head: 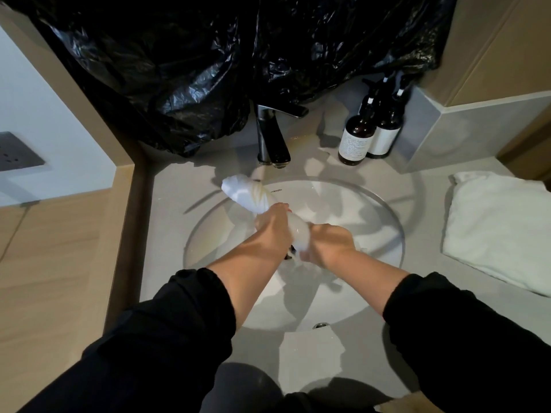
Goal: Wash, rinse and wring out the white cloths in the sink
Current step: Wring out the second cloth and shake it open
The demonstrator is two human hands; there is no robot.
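A white cloth (249, 193) is twisted into a roll over the round white sink (384, 222). My left hand (272, 226) grips the roll near its middle, and the free end sticks out up and left toward the tap. My right hand (329, 244) grips the lower end just to the right, and the two hands almost touch. A short wet stretch of cloth shows between them. Under the hands the basin floor is partly hidden.
A dark tap (272, 135) stands behind the sink. Two brown pump bottles (356, 138) sit at the back right. A folded white towel (501, 225) lies on the counter to the right. Black plastic sheeting (208, 64) covers the wall behind. A socket (16, 152) is on the left wall.
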